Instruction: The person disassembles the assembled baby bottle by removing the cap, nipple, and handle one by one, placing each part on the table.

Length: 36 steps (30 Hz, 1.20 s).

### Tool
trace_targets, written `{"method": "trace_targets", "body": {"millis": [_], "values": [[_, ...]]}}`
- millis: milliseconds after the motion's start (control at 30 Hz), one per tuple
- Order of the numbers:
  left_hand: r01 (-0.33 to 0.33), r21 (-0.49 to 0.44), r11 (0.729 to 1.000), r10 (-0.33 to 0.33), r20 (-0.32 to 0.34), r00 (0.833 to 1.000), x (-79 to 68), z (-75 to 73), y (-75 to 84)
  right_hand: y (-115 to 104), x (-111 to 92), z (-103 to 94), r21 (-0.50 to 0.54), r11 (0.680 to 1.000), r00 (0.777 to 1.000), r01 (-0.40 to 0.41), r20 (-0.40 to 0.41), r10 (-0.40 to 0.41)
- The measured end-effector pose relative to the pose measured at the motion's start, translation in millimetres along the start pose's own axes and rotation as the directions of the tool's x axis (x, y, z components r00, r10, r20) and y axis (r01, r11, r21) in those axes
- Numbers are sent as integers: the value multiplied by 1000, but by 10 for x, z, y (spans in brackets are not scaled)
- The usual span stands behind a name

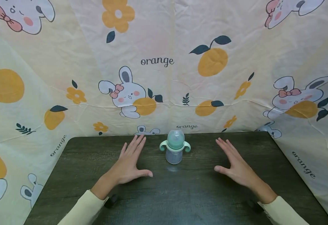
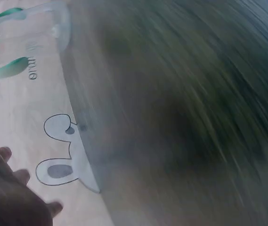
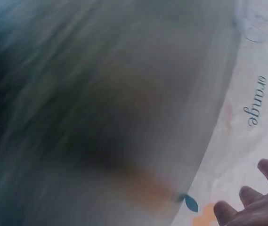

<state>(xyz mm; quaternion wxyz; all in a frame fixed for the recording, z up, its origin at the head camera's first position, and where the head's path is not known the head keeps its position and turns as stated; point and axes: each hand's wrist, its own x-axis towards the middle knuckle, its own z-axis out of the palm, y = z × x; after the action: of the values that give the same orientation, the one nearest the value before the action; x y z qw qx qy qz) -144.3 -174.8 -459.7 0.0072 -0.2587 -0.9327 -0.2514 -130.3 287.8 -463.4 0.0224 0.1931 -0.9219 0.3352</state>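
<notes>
A baby bottle (image 1: 174,147) stands upright near the table's far edge, with a clear domed cap, a mint-green collar and two curved side handles. To its left is my left hand (image 1: 130,162), fingers straight and thumb stretched toward the bottle, holding nothing. My right hand (image 1: 237,165) is on the other side, farther from the bottle, also with extended fingers and nothing in it. Part of the bottle (image 2: 35,33) shows at the top left of the left wrist view, with fingers (image 2: 20,176) below. In the right wrist view, fingertips (image 3: 249,195) appear at lower right.
The dark wood-grain table (image 1: 169,200) has rounded far corners. Behind it and along both sides hangs a pale cloth (image 1: 164,84) printed with rabbits, oranges and flowers. A dark band (image 1: 111,201) sits at the left wrist.
</notes>
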Motion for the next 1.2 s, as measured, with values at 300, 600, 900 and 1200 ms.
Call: {"method": "trace_targets", "body": {"millis": [300,600,900,1200], "values": [[86,-464,881,-99,-4,995,271,25,195,-210,270,119,333,942,998,44,-47,-30],[-22,-577,817,-60,-123,991,608,156,489,-517,625,368,534,838,991,107,-121,-49],[-33,-614,789,-91,-169,981,760,306,692,-831,851,543,538,832,986,135,-157,-59],[-17,-620,785,-160,-229,960,806,439,762,-982,903,674,469,868,966,164,-256,-44]]}}
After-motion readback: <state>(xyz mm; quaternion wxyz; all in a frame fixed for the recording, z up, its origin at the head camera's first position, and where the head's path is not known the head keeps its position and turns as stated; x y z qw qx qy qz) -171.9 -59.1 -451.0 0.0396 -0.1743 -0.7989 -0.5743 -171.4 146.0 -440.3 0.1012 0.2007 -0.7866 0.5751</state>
